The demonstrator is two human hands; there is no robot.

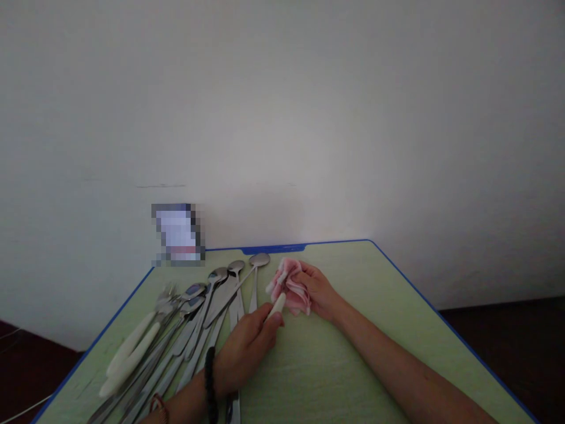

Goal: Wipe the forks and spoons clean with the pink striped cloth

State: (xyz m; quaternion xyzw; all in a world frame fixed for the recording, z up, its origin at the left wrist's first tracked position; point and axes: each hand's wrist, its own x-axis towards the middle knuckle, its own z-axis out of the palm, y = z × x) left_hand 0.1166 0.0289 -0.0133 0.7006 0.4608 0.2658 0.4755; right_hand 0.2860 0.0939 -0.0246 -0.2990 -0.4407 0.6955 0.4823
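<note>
Looking down on a pale green counter (397, 330) with a blue edge, standing against a plain wall.

Finding at the far left two white-handled tools (132, 350), lying side by side, pointing toward the near left corner and touching the heap next to them.

Moving right and meeting a fan of steel cutlery (207, 306), mostly spoons. Overlapping, with bowls turned toward the wall and handles running back toward the near edge.

Noting behind the heap, at the wall, a blurred box (179, 234), too smeared to read.

Pinching the white handle of a utensil (277, 305) with the left hand (247, 347), thumb and fingers pressed together on it. Laying that wrist over the near ends of the cutlery and wearing a black bracelet (209, 377) on it.

Holding the utensil just right of the heap, over the middle of the counter. Burying its far end in a pink cloth (289, 285), so not being able to tell what kind of head it has.

Gripping the cloth with the right hand (320, 291), fingers curled tight around the bunched fabric, close to the far edge of the counter. Stretching the right forearm back from there toward the near right corner.
</note>
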